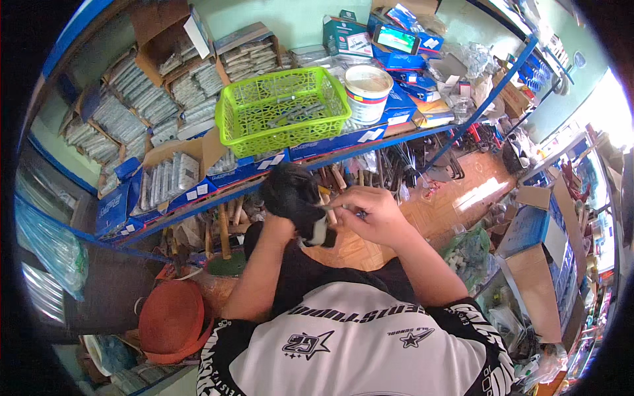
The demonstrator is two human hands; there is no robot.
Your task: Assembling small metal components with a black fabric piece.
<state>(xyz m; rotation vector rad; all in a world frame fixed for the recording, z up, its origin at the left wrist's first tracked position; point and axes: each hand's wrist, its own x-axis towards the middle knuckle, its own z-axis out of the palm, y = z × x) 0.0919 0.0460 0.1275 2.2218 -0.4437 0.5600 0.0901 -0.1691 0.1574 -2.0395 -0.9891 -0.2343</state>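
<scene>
Black material, which looks like a glove with a pale patch, covers my left hand (294, 198). It is curled in front of my lap, and I cannot make out what is in it. Bare and bent at the fingers, my right hand (373, 214) pinches a thin grey metal piece (328, 207) against the left hand's side. The far end of that piece is hidden by the dark material. Beyond my hands, a lime-green plastic basket (231, 137) on the shelf holds several slim grey metal parts (300, 113).
A white tub (367, 99) stands right of the basket, near a lit phone (396, 39) on blue boxes. Boxes of wrapped packets (170, 175) fill the left shelf. A red basin (172, 320) lies lower left; an open carton (538, 277) stands right. Wooden handles (224, 231) lean below the shelf.
</scene>
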